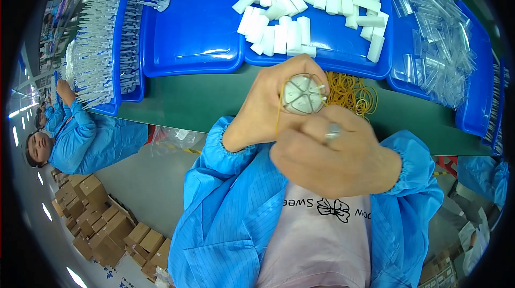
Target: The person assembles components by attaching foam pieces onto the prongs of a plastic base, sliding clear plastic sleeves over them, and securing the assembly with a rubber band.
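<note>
I have the left hand (260, 103) curled around a round white bundle (302, 95), whose segmented end faces up toward the camera; the bundle sits in that grip above the tabletop (182, 100), which is green. The right hand (335, 154), a ring (332, 131) on one finger, is bent and blurred just beside the bundle; I cannot tell whether its fingertips pinch anything. A yellow band (279, 108) runs beside the bundle toward the right hand. Just right of the bundle, a tangle of yellow bands (351, 93) lies on the tabletop. Beyond, I see a row of blue trays (188, 25): white blocks (294, 37) near the middle, clear plastic pieces (440, 57) to the right, thin pale stalks (99, 44) at left. Farther left are a person (91, 143) in blue and, on the grey floor (155, 172), stacked cardboard boxes (102, 223).
</note>
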